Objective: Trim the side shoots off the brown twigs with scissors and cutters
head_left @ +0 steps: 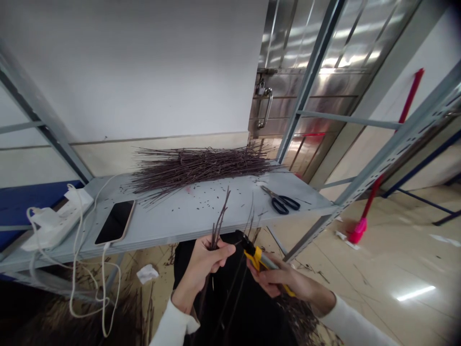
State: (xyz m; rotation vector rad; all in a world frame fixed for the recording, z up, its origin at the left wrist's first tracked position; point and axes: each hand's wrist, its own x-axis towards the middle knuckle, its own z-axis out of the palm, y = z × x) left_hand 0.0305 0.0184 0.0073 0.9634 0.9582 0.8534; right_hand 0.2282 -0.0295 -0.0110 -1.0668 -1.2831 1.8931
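My left hand [212, 259] is closed round a few thin dark twigs [219, 223], which stand up above the fingers and hang down below. My right hand [268, 276] grips a pair of pliers [260, 257] with yellow and grey handles. Their dark jaws point left, close to my left thumb and a twig there. Whether the jaws touch that twig I cannot tell. Both hands are over my dark-clothed lap, just before the shelf edge. A large pile of similar twigs [205, 166] lies along the back of the grey shelf [173, 218].
Black-handled scissors [283, 199] lie on the shelf's right side. On the left are a phone [115, 222] with a white cable and a white power strip [57, 218]. Metal uprights [309, 62] frame the shelf. Crumpled paper [147, 273] and loose twigs lie on the floor.
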